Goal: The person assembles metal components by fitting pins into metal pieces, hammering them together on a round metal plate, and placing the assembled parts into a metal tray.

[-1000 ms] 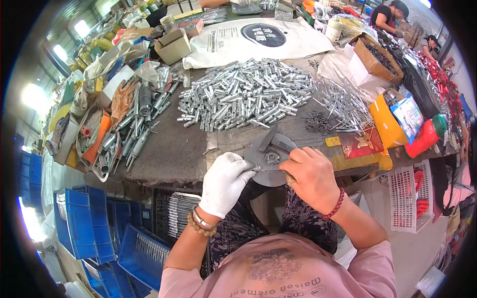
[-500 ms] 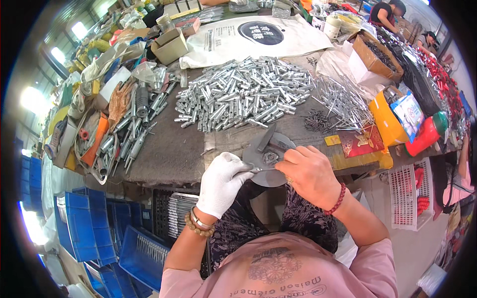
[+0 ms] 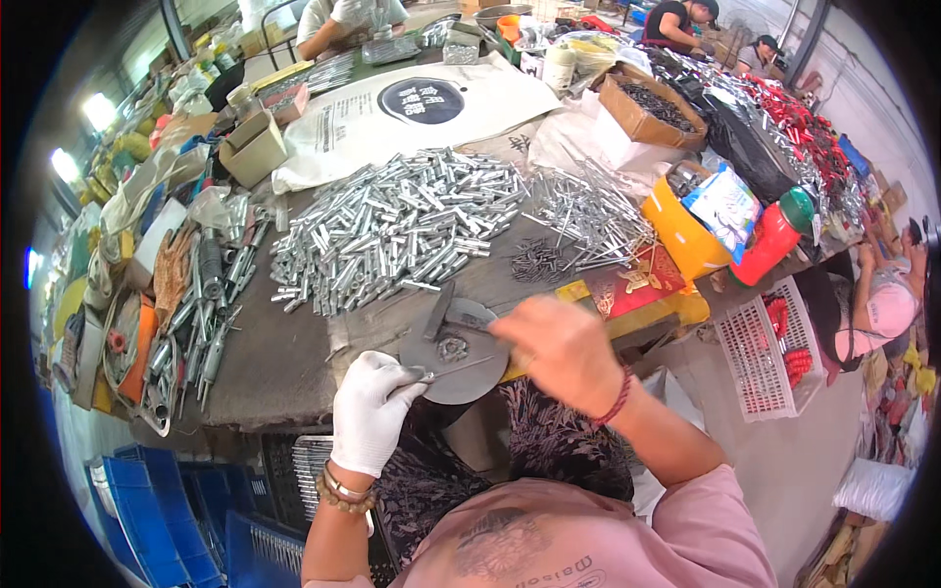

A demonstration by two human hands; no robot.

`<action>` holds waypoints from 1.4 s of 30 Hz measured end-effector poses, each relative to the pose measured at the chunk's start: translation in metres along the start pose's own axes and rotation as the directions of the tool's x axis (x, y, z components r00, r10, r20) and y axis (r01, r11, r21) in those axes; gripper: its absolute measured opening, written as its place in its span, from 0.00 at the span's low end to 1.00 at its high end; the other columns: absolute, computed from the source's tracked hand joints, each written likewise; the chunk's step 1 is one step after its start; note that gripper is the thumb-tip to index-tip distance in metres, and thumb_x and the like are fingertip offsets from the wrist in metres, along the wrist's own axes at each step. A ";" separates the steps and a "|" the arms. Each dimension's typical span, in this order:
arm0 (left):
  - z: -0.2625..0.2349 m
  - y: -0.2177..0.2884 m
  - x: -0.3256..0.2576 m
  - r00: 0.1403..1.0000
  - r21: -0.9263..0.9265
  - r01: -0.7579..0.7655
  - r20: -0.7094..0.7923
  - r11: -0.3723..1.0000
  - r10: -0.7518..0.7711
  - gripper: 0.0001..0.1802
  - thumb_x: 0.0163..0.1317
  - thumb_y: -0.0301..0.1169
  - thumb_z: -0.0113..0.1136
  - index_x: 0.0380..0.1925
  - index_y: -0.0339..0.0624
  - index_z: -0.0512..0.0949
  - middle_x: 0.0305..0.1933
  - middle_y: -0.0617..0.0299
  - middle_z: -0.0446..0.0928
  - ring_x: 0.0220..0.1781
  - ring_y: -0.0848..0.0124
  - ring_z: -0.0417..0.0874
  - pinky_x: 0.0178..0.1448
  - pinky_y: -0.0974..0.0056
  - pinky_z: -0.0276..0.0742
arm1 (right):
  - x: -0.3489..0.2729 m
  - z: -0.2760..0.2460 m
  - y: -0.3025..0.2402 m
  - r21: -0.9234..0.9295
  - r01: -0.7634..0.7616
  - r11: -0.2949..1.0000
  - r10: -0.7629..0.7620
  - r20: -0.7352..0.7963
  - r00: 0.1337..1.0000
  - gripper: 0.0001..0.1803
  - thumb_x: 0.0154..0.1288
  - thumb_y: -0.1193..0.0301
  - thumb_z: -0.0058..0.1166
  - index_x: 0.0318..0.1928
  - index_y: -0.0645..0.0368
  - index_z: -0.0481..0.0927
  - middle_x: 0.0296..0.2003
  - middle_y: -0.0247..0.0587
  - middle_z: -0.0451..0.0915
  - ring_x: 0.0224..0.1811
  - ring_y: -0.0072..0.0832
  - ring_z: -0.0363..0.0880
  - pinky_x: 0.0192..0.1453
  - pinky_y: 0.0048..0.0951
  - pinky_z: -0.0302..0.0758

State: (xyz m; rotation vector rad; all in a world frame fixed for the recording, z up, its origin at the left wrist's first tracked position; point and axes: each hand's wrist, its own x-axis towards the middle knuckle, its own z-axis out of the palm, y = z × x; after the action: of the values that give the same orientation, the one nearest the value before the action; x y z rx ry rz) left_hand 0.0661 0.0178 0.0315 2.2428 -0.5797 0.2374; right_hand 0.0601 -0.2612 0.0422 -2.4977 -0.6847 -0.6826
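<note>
My left hand [image 3: 372,407], in a white knitted glove, is closed with thumb and fingers pinched on a small metal tube [image 3: 426,377]. From that tube a thin metal rod [image 3: 466,366] points to the right across a round grey metal plate [image 3: 456,392] at the table's front edge. My bare right hand [image 3: 564,353], smeared by motion, hovers just right of the plate, so what its fingers do is hidden. On the plate lie a dark metal bar [image 3: 438,316] and a small ring-shaped metal part [image 3: 453,349]. Beyond it spreads a heap of silvery metal tubes [image 3: 392,230].
Right of the tubes lie thin metal rods [image 3: 593,216], small dark pieces [image 3: 537,262] and a red packet [image 3: 642,282]. Hand tools [image 3: 211,294] crowd the left side. A white basket [image 3: 769,353] stands low at right, blue crates [image 3: 147,510] at lower left. Co-workers sit beyond the table.
My right hand has come away from the rod's end and moved rightward of it. My left hand still pinches the tube. The whole view has shifted to the right.
</note>
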 end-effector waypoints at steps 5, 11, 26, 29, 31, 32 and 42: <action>0.003 0.001 0.005 1.000 0.006 -0.022 0.017 1.000 0.021 0.10 0.53 0.22 0.77 0.36 0.37 0.89 0.37 0.57 0.79 0.42 0.61 0.82 0.46 0.61 0.78 | -0.014 -0.020 0.063 -0.082 -0.317 0.945 0.314 -0.050 0.948 0.12 0.53 0.78 0.69 0.40 0.54 0.87 0.39 0.40 0.82 0.46 0.41 0.85 0.49 0.42 0.82; 0.001 0.003 0.003 0.999 -0.003 0.046 0.027 0.999 -0.046 0.08 0.55 0.27 0.77 0.36 0.42 0.90 0.37 0.58 0.81 0.45 0.58 0.83 0.51 0.57 0.79 | 0.001 -0.009 0.076 -0.254 -0.066 0.965 0.081 0.048 0.996 0.06 0.54 0.76 0.65 0.32 0.56 0.81 0.35 0.40 0.77 0.43 0.42 0.83 0.48 0.42 0.82; -0.001 0.001 0.002 0.999 0.006 -0.003 0.038 1.000 0.002 0.08 0.57 0.26 0.75 0.37 0.42 0.89 0.39 0.58 0.80 0.46 0.58 0.83 0.53 0.57 0.79 | 0.020 0.021 -0.035 0.510 -0.146 0.847 0.134 0.061 0.989 0.13 0.60 0.86 0.62 0.44 0.60 0.84 0.45 0.43 0.82 0.48 0.41 0.83 0.53 0.38 0.79; 0.000 -0.002 0.002 0.999 0.032 -0.018 0.036 0.999 0.017 0.07 0.57 0.27 0.75 0.36 0.42 0.87 0.40 0.57 0.81 0.47 0.56 0.83 0.53 0.56 0.79 | 0.017 0.044 -0.042 0.454 -0.066 0.889 0.081 -0.013 0.997 0.14 0.57 0.85 0.60 0.43 0.58 0.84 0.47 0.42 0.82 0.54 0.43 0.81 0.60 0.42 0.74; 0.001 -0.005 0.001 0.999 0.040 -0.032 0.031 0.999 0.031 0.07 0.56 0.27 0.75 0.35 0.42 0.87 0.40 0.57 0.81 0.47 0.56 0.83 0.53 0.56 0.79 | 0.016 0.053 -0.046 0.375 -0.057 0.925 0.079 -0.045 0.996 0.13 0.55 0.83 0.59 0.42 0.57 0.84 0.47 0.40 0.81 0.55 0.41 0.80 0.64 0.43 0.70; 0.001 -0.006 0.001 0.999 0.040 -0.029 0.034 0.999 0.027 0.07 0.56 0.27 0.75 0.35 0.42 0.86 0.40 0.57 0.81 0.47 0.55 0.83 0.53 0.56 0.79 | 0.016 0.057 -0.046 0.378 -0.055 0.924 0.077 -0.042 0.996 0.13 0.55 0.83 0.59 0.42 0.57 0.84 0.47 0.40 0.81 0.55 0.41 0.80 0.64 0.43 0.70; 0.000 -0.005 0.001 0.998 0.036 -0.050 0.029 0.998 0.049 0.07 0.60 0.33 0.72 0.33 0.44 0.86 0.38 0.57 0.81 0.47 0.55 0.82 0.54 0.54 0.78 | 0.014 0.065 -0.047 0.316 -0.026 0.948 0.048 -0.062 0.997 0.14 0.54 0.83 0.57 0.41 0.57 0.84 0.46 0.41 0.81 0.55 0.41 0.81 0.62 0.43 0.70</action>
State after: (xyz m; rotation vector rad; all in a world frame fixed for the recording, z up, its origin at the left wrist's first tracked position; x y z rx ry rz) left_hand 0.0696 0.0203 0.0286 2.2723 -0.6519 0.2439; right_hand 0.0663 -0.1855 0.0143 -2.1785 -0.6624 -0.5913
